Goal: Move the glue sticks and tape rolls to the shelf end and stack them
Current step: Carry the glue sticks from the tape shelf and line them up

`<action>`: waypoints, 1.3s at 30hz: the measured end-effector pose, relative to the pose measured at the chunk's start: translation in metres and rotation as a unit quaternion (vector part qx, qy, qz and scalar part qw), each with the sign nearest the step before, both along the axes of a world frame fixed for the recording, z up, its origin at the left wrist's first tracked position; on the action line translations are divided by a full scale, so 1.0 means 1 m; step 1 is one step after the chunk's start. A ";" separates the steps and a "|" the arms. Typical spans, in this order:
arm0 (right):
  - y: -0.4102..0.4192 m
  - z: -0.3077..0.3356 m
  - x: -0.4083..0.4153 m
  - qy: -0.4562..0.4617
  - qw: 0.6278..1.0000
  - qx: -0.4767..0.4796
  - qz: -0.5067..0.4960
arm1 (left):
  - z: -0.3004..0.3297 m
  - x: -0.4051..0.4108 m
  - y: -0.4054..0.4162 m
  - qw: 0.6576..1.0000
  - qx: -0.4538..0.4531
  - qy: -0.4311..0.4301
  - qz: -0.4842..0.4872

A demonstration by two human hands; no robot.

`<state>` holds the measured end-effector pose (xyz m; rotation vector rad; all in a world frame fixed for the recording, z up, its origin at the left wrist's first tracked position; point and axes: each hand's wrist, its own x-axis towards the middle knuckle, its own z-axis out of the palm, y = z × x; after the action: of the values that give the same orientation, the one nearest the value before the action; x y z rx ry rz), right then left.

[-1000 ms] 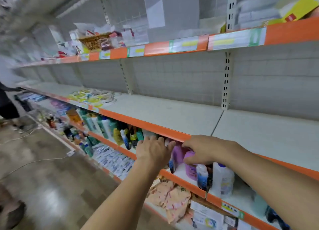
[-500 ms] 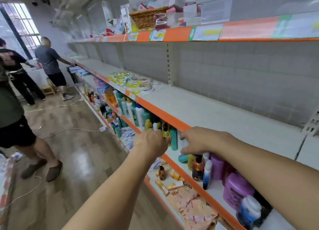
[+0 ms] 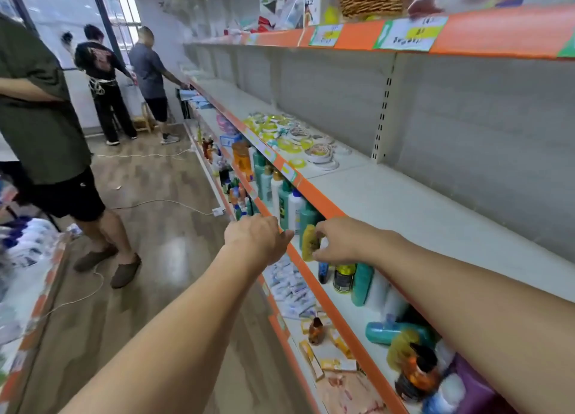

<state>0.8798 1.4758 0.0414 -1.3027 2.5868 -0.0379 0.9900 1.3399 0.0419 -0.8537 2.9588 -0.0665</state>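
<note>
Fig., head view (only cam). We see both bare forearms reaching fwd along a long store aisle. The left hand point(image 3: 255, 236) hangs in front of the orange-edged white metal shelf point(image 3: 404, 202), knuckles up, fingers curled under; whether it holds anything we cannot tell. The right hand point(image 3: 345, 241) pinches a small yellow-olive object point(image 3: 310, 242), thumb below and fingertips at its side; object too blurred to name, possibly a bottle from the row below.

The task's items, a cluster of flat yellow-and-white tape rolls point(image 3: 295, 136), lie on that shelf's top surface, at approx. 12 o'clock from both hands and well apart from them, further down the aisle. Rolls lie flat, axes vertical; the spread runs along the shelf's length. No glue sticks can be picked out at this res.

Judgement: right hand sits closer to the shelf surface, so it is the nearer one for a reach; both need to travel up and fwd along the shelf edge. Stacking not yet begun. Below the hands stand teal and white plastic bottles point(image 3: 284, 202). Three other persons point(image 3: 149, 71) stand at 10–11 o'clock.
</note>
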 end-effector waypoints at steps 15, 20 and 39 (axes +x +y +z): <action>-0.171 0.003 -0.115 0.014 0.993 -0.049 -0.104 | 0.012 -0.133 -0.191 0.996 -0.021 0.005 -0.082; -0.196 0.000 -0.148 0.025 0.989 -0.057 -0.137 | 0.003 -0.177 -0.217 0.991 -0.024 0.006 -0.129; -0.280 0.002 -0.318 0.037 0.978 -0.071 -0.193 | 0.000 -0.356 -0.320 0.982 0.007 -0.008 -0.190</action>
<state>0.5615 1.1956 0.0437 -0.8344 2.9081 -0.2509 0.6344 1.0202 0.0414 -0.2741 3.0573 -0.0703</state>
